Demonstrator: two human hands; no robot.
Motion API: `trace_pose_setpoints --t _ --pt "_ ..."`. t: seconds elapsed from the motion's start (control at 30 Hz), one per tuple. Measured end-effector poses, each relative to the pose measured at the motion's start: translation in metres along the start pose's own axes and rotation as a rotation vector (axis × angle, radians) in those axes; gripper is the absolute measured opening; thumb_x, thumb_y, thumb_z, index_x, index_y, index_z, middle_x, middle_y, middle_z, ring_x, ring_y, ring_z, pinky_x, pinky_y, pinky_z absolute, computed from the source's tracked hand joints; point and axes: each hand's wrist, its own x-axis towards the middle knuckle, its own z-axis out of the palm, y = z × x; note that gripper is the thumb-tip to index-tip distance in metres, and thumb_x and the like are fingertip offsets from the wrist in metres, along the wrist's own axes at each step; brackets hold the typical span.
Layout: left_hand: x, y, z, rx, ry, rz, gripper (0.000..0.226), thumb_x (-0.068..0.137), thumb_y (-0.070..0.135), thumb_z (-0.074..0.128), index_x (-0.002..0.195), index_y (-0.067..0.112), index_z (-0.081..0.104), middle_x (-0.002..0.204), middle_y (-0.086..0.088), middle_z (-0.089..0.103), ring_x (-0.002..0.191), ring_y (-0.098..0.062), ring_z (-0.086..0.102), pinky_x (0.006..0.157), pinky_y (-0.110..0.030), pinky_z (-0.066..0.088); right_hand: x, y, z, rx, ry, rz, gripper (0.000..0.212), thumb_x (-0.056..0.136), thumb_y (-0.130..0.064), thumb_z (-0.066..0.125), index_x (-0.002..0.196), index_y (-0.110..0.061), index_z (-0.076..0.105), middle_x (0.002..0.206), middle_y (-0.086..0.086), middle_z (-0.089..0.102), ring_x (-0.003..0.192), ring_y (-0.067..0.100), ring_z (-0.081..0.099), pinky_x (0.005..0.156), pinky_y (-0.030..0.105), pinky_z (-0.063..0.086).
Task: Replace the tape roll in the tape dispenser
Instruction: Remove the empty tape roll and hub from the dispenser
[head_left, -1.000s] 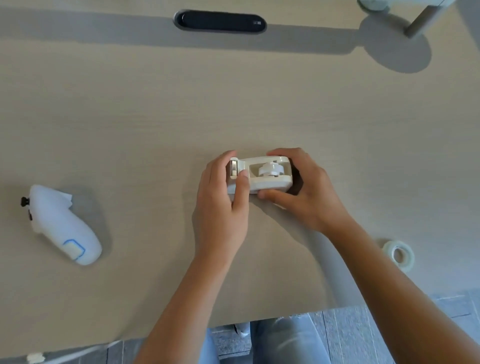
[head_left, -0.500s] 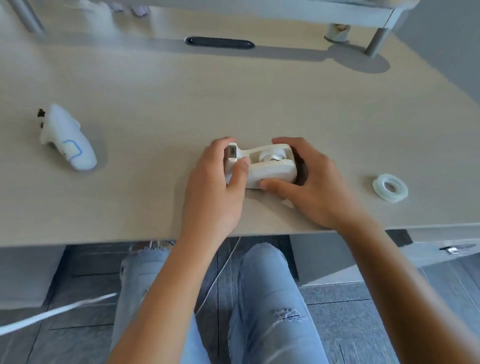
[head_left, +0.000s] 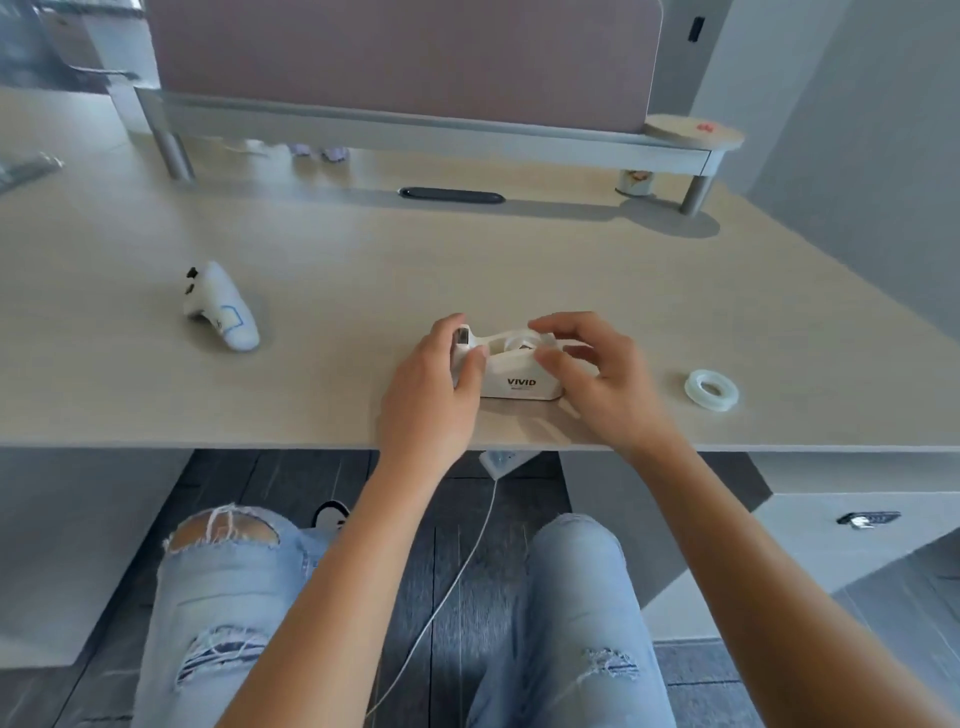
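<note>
A white tape dispenser marked VIVID stands on the desk near its front edge. My left hand grips its cutter end, thumb on the near side. My right hand is over the dispenser's back half, with thumb and forefinger pinched at the white spool in the well. Whether the fingers grip the spool is unclear. A clear tape roll lies flat on the desk to the right, apart from both hands.
A white handheld controller lies on the light wood desk to the left. A monitor shelf on legs spans the back, with a dark cable slot in front. A small cup stands under the shelf's right end.
The camera has tilted up, showing more of the desk and my legs. My right hand has lifted from the dispenser's back end to the spool on top. The left hand has kept its hold.
</note>
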Motion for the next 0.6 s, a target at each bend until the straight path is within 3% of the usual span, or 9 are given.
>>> trace_pose_setpoints --t 0.17,0.27,0.4,0.5,0.6 --pt "-0.001 -0.002 0.0 0.006 0.019 0.044 0.045 0.104 0.039 0.049 0.149 0.033 0.045 0.138 0.005 0.066 0.12 -0.023 0.063 0.08 -0.026 0.036 0.008 -0.003 -0.003 0.02 -0.007 -0.003 0.021 0.095 -0.024 0.072 0.1 -0.044 0.073 0.118 0.0 0.075 0.11 0.02 0.073 0.101 0.053 0.056" --pt "0.0 -0.006 -0.002 -0.019 0.004 0.143 0.058 0.101 0.037 0.057 0.155 0.033 0.038 0.146 0.005 0.057 0.127 -0.016 0.056 0.082 -0.016 0.033 0.016 -0.009 -0.007 -0.042 -0.058 -0.015 0.018 0.093 -0.023 0.075 0.098 -0.039 0.077 0.117 0.0 0.073 0.111 0.02 0.071 0.102 0.051 0.055" --pt "0.001 -0.011 -0.002 0.012 -0.036 0.246 0.067 0.095 0.032 0.067 0.155 0.034 0.039 0.165 0.001 0.036 0.149 -0.019 0.037 0.106 -0.026 0.035 0.028 -0.02 -0.015 -0.225 -0.123 -0.024 0.012 0.093 -0.023 0.077 0.102 -0.03 0.081 0.108 -0.005 0.07 0.103 0.01 0.068 0.095 0.034 0.057" --pt "0.002 -0.008 0.002 -0.008 -0.036 0.246 0.071 0.093 0.026 0.069 0.156 0.028 0.037 0.164 0.002 0.038 0.148 -0.02 0.039 0.109 -0.024 0.032 0.034 -0.029 -0.016 -0.39 -0.168 -0.113 0.008 0.094 -0.022 0.075 0.099 -0.022 0.082 0.101 -0.007 0.071 0.092 0.008 0.067 0.08 0.025 0.056" --pt "0.008 -0.003 0.004 -0.021 -0.074 0.218 0.08 0.09 0.034 0.072 0.159 0.024 0.031 0.159 0.003 0.043 0.139 -0.022 0.048 0.107 -0.037 0.042 0.035 -0.034 -0.014 -0.511 -0.168 -0.199 0.008 0.096 -0.019 0.073 0.099 -0.016 0.079 0.098 -0.005 0.075 0.084 0.012 0.07 0.078 0.03 0.057"
